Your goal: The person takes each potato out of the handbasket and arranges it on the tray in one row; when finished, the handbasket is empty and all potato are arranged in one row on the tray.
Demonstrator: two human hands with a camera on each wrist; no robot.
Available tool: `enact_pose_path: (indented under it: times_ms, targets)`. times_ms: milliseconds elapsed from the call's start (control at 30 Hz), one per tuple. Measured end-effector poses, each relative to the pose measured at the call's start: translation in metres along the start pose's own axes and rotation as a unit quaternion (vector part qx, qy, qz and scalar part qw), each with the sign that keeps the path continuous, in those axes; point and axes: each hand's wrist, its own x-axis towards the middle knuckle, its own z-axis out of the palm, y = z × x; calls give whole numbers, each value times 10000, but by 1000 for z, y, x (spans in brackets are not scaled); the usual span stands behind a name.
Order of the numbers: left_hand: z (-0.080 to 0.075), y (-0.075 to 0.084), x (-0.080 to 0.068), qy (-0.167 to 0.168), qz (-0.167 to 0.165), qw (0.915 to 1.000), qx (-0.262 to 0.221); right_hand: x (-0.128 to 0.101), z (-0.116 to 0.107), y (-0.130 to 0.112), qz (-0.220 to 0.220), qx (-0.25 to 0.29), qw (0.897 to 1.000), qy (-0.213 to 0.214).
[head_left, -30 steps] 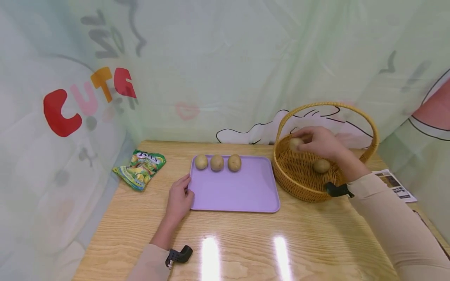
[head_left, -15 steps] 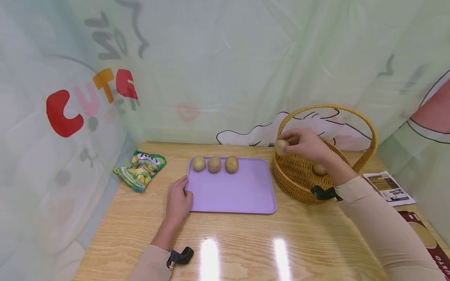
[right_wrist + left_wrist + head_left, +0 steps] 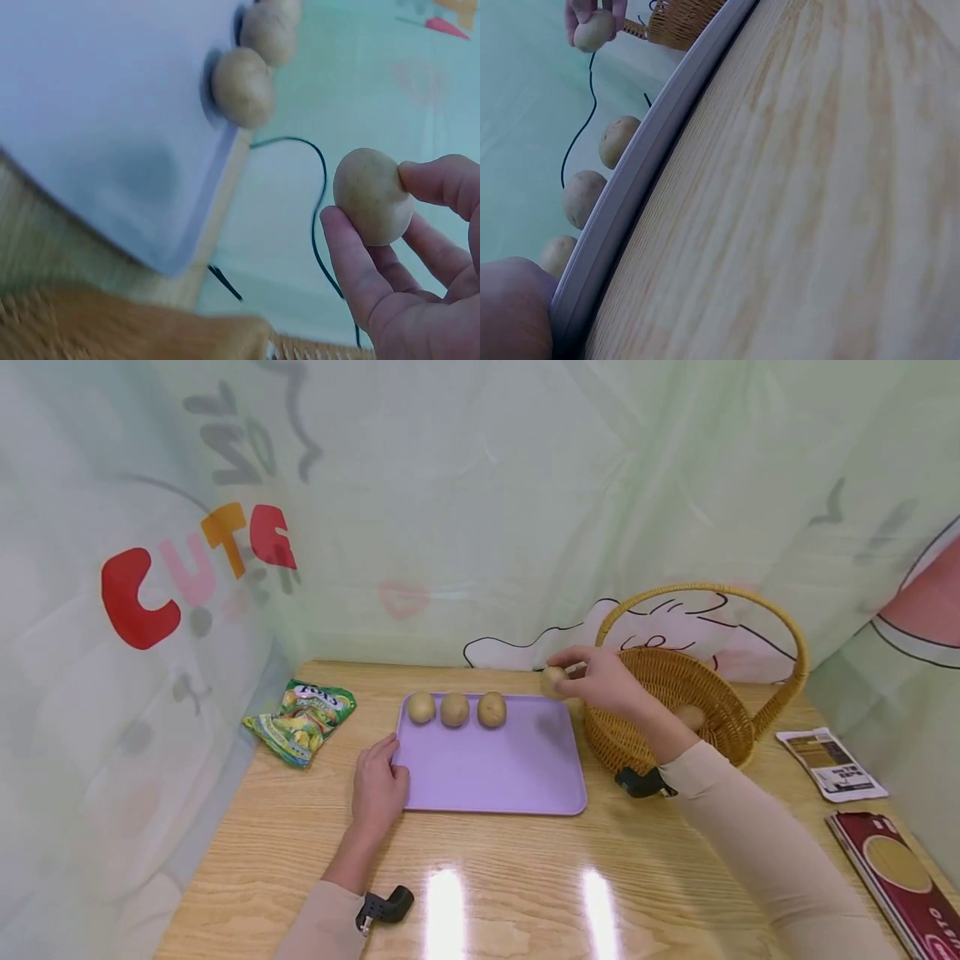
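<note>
Potato (image 3: 554, 681) pinched in right hand (image 3: 603, 681) fingertips, in the air over the tray's (image 3: 491, 772) far right corner, just right of the row of 3 potatoes (image 3: 454, 709). Left hand (image 3: 379, 785) flat on the desk (image 3: 517, 877), touching the tray's near left edge, gripping nothing.

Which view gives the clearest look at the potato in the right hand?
The right wrist view: the held potato fills the frame, pinched by the right hand. The head view shows it small at the tray's far right corner; the left wrist view shows it tiny at the top edge.
</note>
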Motion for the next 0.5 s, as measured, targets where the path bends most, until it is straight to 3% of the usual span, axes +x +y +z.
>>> enact_pose_path:
  times_ms: [500]
  targets:
    - [1, -2, 1, 43, -66, 9999, -78, 32, 55, 25, 352, 307, 9989, 51]
